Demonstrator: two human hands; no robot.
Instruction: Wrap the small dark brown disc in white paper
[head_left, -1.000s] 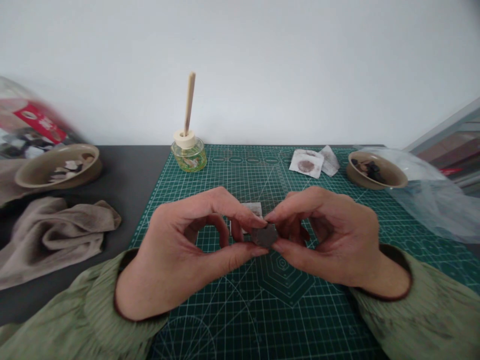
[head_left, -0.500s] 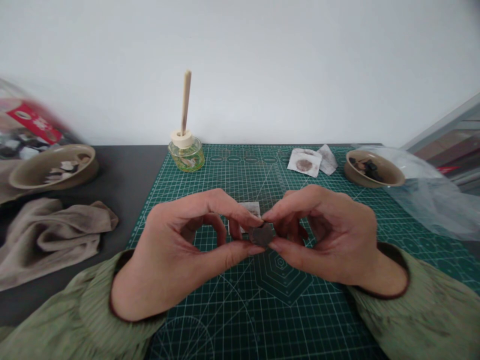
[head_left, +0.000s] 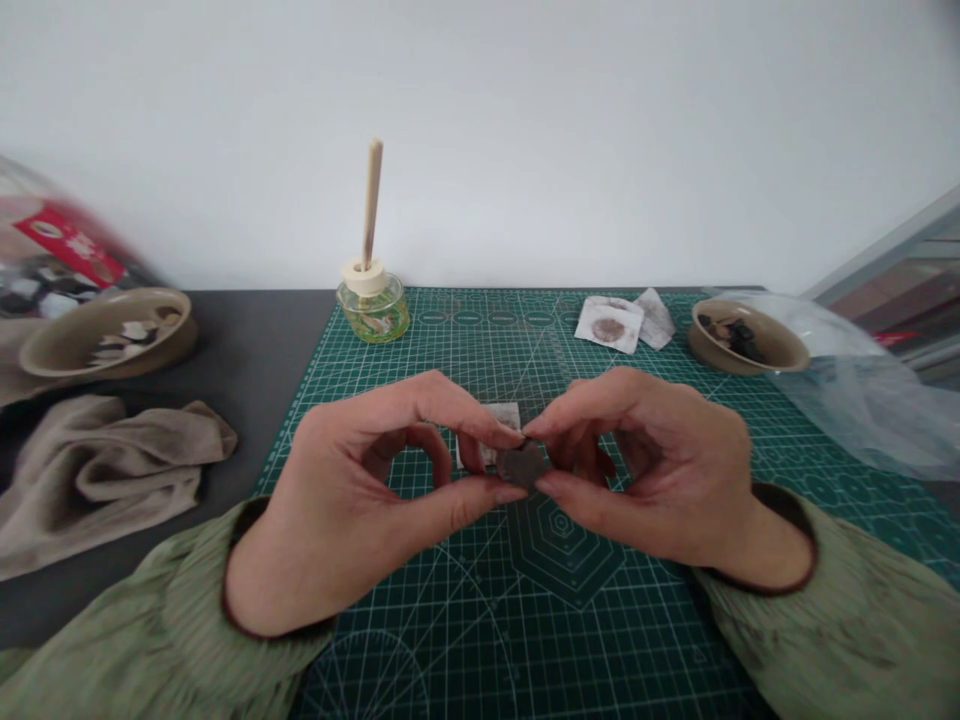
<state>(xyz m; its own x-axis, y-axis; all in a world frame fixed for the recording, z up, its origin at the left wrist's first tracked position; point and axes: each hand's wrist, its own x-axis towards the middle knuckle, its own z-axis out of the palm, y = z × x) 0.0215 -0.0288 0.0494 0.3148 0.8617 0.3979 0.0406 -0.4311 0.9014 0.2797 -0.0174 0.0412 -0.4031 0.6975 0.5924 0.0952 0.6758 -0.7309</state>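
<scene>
Between the fingertips of both hands is a small, flat, dark grey-brown piece (head_left: pixel 523 466) with an angular outline. I cannot tell what it is made of. My left hand (head_left: pixel 375 490) pinches its left side between thumb and forefinger. On the right side, the thumb and forefinger of my right hand (head_left: pixel 652 470) close on the same piece. Partly hidden behind the left fingers, a small white sheet (head_left: pixel 504 412) lies on the green cutting mat (head_left: pixel 465 640).
A reed diffuser (head_left: pixel 373 305) stands at the back. White squares with a brown round mark (head_left: pixel 608 326) lie right of it. A bowl of dark pieces (head_left: pixel 750 340) and clear plastic (head_left: pixel 877 390) are at right; another bowl (head_left: pixel 142 365) and a cloth (head_left: pixel 112 465) at left.
Both hands have shifted up very slightly, still pinching the dark piece. Nothing else has visibly moved.
</scene>
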